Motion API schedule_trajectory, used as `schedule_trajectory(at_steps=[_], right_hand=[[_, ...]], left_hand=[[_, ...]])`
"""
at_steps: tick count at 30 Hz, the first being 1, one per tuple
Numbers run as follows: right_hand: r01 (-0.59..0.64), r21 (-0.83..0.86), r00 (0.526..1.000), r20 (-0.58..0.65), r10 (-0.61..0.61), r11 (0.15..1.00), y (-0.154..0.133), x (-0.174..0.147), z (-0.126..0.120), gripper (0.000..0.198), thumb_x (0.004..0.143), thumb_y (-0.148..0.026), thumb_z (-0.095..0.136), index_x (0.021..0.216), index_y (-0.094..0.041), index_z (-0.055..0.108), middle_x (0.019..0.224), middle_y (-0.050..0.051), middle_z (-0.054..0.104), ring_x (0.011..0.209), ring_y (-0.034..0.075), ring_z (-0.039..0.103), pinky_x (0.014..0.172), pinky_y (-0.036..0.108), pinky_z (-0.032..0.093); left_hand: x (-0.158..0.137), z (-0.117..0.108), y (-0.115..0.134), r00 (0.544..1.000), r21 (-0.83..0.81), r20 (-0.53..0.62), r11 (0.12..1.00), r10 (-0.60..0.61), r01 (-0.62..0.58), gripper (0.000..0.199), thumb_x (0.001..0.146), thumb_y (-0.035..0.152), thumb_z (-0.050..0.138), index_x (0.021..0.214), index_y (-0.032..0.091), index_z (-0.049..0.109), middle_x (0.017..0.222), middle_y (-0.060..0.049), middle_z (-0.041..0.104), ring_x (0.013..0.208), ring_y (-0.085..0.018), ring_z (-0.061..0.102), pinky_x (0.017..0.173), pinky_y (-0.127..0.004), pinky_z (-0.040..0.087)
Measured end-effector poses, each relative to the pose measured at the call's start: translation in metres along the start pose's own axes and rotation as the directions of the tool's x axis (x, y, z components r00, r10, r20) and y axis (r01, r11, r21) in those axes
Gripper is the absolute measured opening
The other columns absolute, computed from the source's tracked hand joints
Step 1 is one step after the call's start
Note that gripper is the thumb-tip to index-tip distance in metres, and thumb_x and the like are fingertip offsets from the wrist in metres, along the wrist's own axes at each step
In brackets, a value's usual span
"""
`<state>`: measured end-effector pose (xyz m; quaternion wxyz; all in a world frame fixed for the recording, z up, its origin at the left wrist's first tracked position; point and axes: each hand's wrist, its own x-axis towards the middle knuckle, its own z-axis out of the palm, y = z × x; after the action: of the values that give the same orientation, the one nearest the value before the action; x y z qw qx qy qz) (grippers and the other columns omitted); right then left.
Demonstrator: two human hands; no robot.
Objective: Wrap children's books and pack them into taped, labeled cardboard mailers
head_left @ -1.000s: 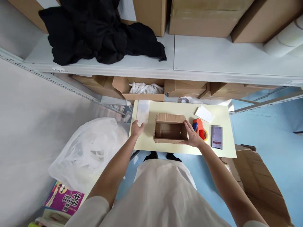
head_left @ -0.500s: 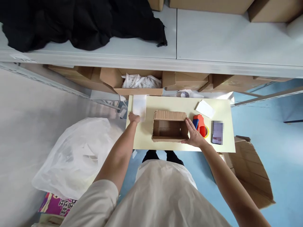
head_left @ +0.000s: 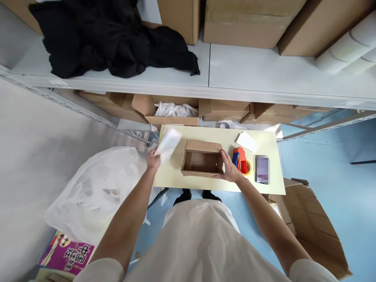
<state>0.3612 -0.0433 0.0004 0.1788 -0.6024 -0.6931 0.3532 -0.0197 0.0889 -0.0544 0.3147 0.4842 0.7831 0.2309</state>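
Observation:
My left hand (head_left: 153, 160) grips the lower end of a flat white sheet or packet (head_left: 168, 143), which is tilted and blurred by motion over the table's left end. An open cardboard box (head_left: 203, 145) stands on the cream table (head_left: 172, 178) with its inside facing up; nothing shows in it. At the box's right end, my right hand (head_left: 230, 168) holds it, fingers along the far corner and thumb at the near one. Just right of that hand lies a red and blue tape dispenser (head_left: 241, 159) with a roll of yellowish tape.
A phone (head_left: 262, 169) and a small white box (head_left: 246, 141) lie at the table's right. Behind it, a carton (head_left: 176, 120) holds many white strips. Overhead runs a shelf (head_left: 241, 74) with black cloth (head_left: 117, 47). A big plastic bag (head_left: 96, 188) bulges at the left; an open carton (head_left: 317, 223) stands right.
My left hand has lifted the white sheet or packet off the table, drawing it left and nearer and tilting it. My right hand stays on the cardboard box. The camera view has shifted.

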Motion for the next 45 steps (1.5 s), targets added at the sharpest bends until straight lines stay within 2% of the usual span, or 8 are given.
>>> schedule_trajectory(at_steps=[9,14,18,22,28,36,42,45], right_hand=[[0.023,0.093,0.999,-0.036,-0.02,0.995,0.008,0.001,0.006,0.136,0.053,-0.057,0.079,0.147,-0.022,-0.013,0.154,0.018,0.002,0.14,0.034,0.016,0.109,0.05,0.03],[0.028,0.135,0.997,-0.071,-0.018,0.99,0.007,0.002,0.01,0.138,0.051,-0.057,0.08,0.147,-0.025,-0.013,0.154,0.017,0.005,0.137,0.036,0.024,0.106,0.053,0.032],[0.024,0.172,0.995,-0.096,-0.008,0.985,0.006,0.002,0.013,0.14,0.052,-0.059,0.078,0.145,-0.022,-0.02,0.153,0.02,0.009,0.131,0.037,0.034,0.102,0.052,0.037],[0.052,0.213,0.993,-0.118,-0.027,0.976,0.006,0.002,0.015,0.147,0.051,-0.061,0.078,0.14,-0.016,-0.031,0.152,0.024,0.007,0.128,0.036,0.037,0.1,0.05,0.04],[0.033,0.237,0.994,-0.113,-0.006,0.971,0.003,0.0,0.014,0.149,0.051,-0.059,0.079,0.138,-0.017,-0.034,0.152,0.026,0.008,0.123,0.034,0.043,0.099,0.049,0.04],[0.042,0.226,0.994,-0.11,-0.017,0.973,0.004,0.001,0.012,0.149,0.049,-0.057,0.081,0.141,-0.016,-0.03,0.153,0.025,0.006,0.127,0.036,0.039,0.099,0.049,0.041],[0.062,0.195,0.995,-0.094,-0.044,0.979,0.01,0.002,0.013,0.146,0.05,-0.059,0.079,0.143,-0.018,-0.025,0.153,0.024,0.006,0.127,0.038,0.039,0.098,0.052,0.041],[0.087,0.162,0.992,-0.1,-0.071,0.983,0.011,0.0,0.015,0.144,0.051,-0.059,0.079,0.144,-0.017,-0.023,0.153,0.023,0.003,0.134,0.038,0.029,0.103,0.052,0.037]], left_hand=[[-0.021,-0.058,0.029,0.99,0.038,-0.118,0.996,0.081,-0.077,0.035,0.075,0.018,0.05,0.109,0.017,0.06,0.099,-0.007,0.067,0.092,-0.022,0.062,0.086,-0.032,0.049],[-0.039,-0.09,0.08,0.928,0.052,-0.015,0.927,0.372,-0.371,0.033,0.078,0.02,0.05,0.11,0.016,0.059,0.1,-0.005,0.067,0.089,-0.019,0.062,0.08,-0.028,0.049],[-0.059,-0.071,0.127,0.814,0.074,0.252,0.828,0.523,-0.555,0.031,0.078,0.016,0.051,0.108,0.017,0.061,0.102,-0.004,0.067,0.092,-0.019,0.061,0.081,-0.026,0.048],[-0.079,-0.025,0.15,0.705,0.151,0.502,0.753,0.5,-0.641,0.033,0.078,0.009,0.049,0.107,0.018,0.063,0.106,-0.004,0.067,0.098,-0.019,0.061,0.089,-0.028,0.045],[-0.092,0.02,0.149,0.688,0.338,0.617,0.662,0.381,-0.67,0.041,0.075,0.003,0.048,0.109,0.021,0.063,0.104,-0.007,0.068,0.102,-0.024,0.06,0.086,-0.031,0.046],[-0.104,0.054,0.132,0.656,0.316,0.669,0.665,0.349,-0.677,0.045,0.078,0.005,0.048,0.12,0.016,0.055,0.118,-0.013,0.063,0.112,-0.025,0.057,0.092,-0.034,0.044],[-0.124,0.033,0.108,0.577,0.218,0.622,0.591,0.529,-0.777,0.047,0.085,0.021,0.048,0.131,0.013,0.043,0.147,-0.018,0.032,0.138,-0.03,0.027,0.109,-0.045,0.027],[-0.123,0.006,0.085,0.644,0.202,0.473,0.638,0.601,-0.743,0.056,0.086,0.036,0.047,0.135,0.011,0.037,0.149,-0.019,0.029,0.139,-0.03,0.023,0.111,-0.046,0.026]])
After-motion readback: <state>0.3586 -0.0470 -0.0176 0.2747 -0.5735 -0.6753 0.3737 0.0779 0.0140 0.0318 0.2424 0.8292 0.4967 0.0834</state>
